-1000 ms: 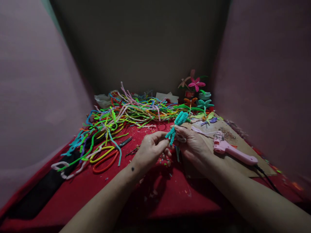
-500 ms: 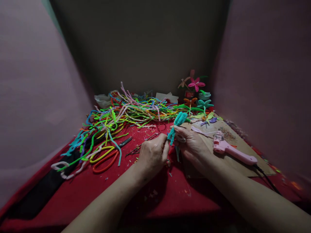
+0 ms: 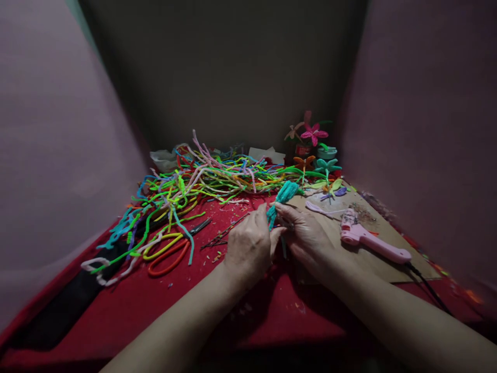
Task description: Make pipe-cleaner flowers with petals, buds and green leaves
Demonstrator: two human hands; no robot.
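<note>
The hands [image 3: 250,243] [image 3: 310,238], now closer together, pinch teal pipe cleaners [image 3: 288,191].

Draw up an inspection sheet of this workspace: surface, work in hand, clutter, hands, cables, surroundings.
Surface: red cloth strewn with scraps; brown board at right.
Work in hand: turquoise fuzzy piece, looped at top.
Clutter: tangled fuzzy stems behind; scissors at left.
Hands: right hand pinches the piece; left hand at its lower end, grip partly hidden.
Cables: black cord from pink glue gun, running toward the near right; plug not visible.
Surroundings: dark backdrop, pale side panels.
</note>
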